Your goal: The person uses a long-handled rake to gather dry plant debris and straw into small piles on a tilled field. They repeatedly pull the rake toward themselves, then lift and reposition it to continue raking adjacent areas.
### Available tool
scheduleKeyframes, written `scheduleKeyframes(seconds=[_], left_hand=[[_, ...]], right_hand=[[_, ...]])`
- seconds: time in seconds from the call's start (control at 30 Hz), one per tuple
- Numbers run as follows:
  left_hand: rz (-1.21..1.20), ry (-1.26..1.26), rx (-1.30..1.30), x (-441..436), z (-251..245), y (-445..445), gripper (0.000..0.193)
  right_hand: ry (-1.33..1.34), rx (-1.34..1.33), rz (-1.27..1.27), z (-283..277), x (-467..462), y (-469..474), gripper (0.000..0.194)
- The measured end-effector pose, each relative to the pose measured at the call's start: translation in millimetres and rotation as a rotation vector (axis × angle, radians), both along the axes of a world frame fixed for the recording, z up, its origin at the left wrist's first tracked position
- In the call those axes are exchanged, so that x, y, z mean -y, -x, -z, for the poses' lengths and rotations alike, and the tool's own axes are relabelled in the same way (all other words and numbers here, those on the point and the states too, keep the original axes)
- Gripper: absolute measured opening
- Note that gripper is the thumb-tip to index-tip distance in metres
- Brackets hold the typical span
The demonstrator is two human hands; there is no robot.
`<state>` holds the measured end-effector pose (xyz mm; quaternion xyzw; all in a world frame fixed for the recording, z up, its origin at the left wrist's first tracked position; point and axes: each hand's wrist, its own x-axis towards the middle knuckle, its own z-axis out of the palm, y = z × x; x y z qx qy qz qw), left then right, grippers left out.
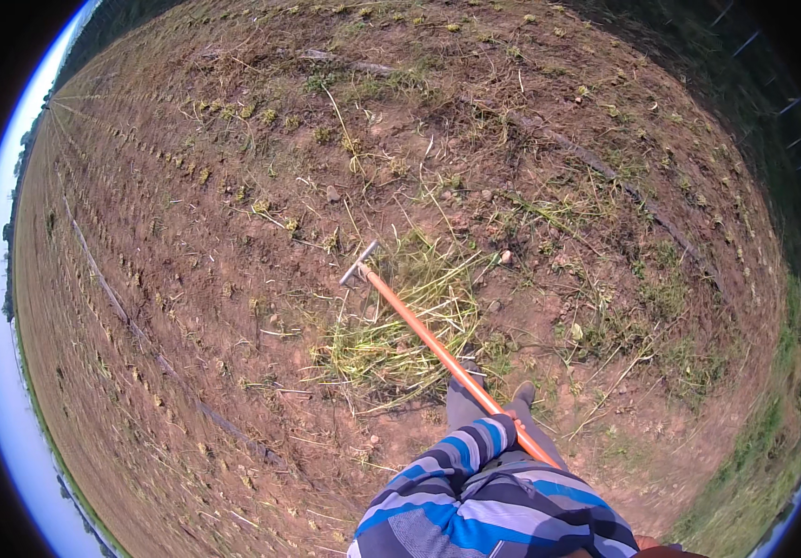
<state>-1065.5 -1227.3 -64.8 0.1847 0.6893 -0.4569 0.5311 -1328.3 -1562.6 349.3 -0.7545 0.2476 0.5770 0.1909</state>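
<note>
A long-handled rake or hoe (435, 345) with an orange shaft slants across the ground in front of me. Its narrow metal crosspiece (358, 263) rests at the far left edge of a heap of cut green and yellow stalks (400, 342). My left hand (514, 417) is closed around the lower shaft, mostly covered by a striped sleeve. Higher up, the shaft passes out of sight behind the striped shirt (498, 509). A sliver of skin shows at the bottom edge, right of the shirt; whether it is my right hand or forearm is unclear.
My boots (524, 393) stand at the heap's near side. Brown soil carries rows of cut stubble (184, 164), loose stalks and small stones (506, 257). Dark strips, perhaps drip tape (104, 286), run along both sides. Green grass (742, 446) borders the field at right.
</note>
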Motion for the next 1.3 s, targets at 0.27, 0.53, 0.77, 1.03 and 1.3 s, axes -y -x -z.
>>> scheduleKeyframes(seconds=[0.27,0.53,0.77,1.03,1.3], left_hand=[[-0.039,-0.291,0.416,-64,5,-211,0.018],[0.151,-0.347,0.933,-38,-68,-311,0.036],[0.567,-0.279,0.985,10,-34,-279,0.032],[0.239,-0.432,0.395,66,10,-146,0.02],[0.525,-0.455,0.516,104,8,43,0.035]], right_hand=[[-0.05,0.418,0.039,134,-108,-162,0.034],[-0.275,0.805,-0.128,215,-222,-449,0.043],[-0.197,0.803,-0.095,204,-173,-386,0.039],[0.138,0.228,0.053,105,-63,-26,0.036],[0.225,0.087,0.178,73,-19,106,0.037]])
